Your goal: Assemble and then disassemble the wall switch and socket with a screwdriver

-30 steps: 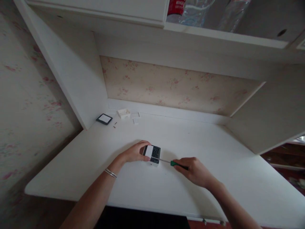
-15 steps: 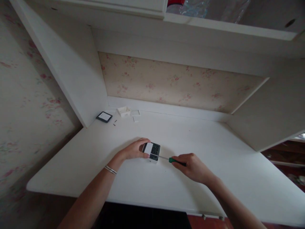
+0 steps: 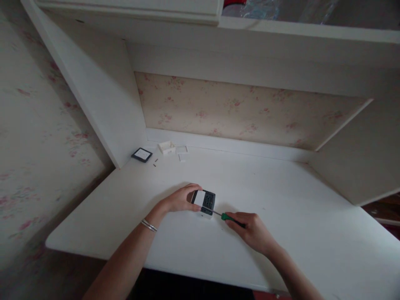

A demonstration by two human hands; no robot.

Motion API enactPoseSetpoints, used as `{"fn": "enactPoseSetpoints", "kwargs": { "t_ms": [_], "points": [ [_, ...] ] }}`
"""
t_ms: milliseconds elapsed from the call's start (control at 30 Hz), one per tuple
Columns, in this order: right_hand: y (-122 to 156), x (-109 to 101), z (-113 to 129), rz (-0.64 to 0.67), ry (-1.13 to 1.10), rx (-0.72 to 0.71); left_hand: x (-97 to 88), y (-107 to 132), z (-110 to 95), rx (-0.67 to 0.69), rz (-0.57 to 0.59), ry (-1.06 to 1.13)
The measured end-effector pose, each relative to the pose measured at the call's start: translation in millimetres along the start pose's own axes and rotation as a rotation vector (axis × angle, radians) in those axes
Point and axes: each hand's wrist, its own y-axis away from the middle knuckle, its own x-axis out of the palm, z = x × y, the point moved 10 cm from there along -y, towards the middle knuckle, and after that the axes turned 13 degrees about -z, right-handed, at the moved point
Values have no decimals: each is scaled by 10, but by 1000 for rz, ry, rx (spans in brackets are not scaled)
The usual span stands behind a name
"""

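Note:
On the white desk, a small box-shaped device [image 3: 209, 201] with a black top and pale sides sits below the middle of the view. A white panel covers the left part of its top. My left hand [image 3: 184, 198] grips its left end, thumb at the near side and fingers at the far side. In my right hand [image 3: 250, 228] is a screwdriver [image 3: 225, 216] with a green and black handle. Its metal shaft points left across the device's near edge. Whether the tip sits in a screw or slot is too small to tell.
At the back left of the desk [image 3: 281, 233] lie a dark flat cover with a white label [image 3: 142, 154], a small open white box [image 3: 166, 147], a thin white frame [image 3: 181, 149], a flat white piece [image 3: 182, 157] and two tiny dark strips [image 3: 155, 162]. A shelf [image 3: 296, 31] overhangs the desk.
The whole view has shifted slightly. The screwdriver and my right hand have come a little closer to the device, and less of the shaft shows. My left hand keeps its grip.

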Motion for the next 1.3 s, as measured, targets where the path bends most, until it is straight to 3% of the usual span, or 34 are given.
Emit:
{"fn": "enactPoseSetpoints", "kwargs": {
  "t_ms": [233,367,933,1300],
  "points": [
    [120,-183,212,-71,248,-116,3,-4,-22,9,10,1],
    [212,-166,281,-144,380,-183,3,-4,-45,17,13,-1],
    [416,-17,167,-288,277,-200,1,-6,-77,0,16,1],
    [493,-1,286,-379,345,-213,-1,-5,-80,18,22,-11]
  ]
}}
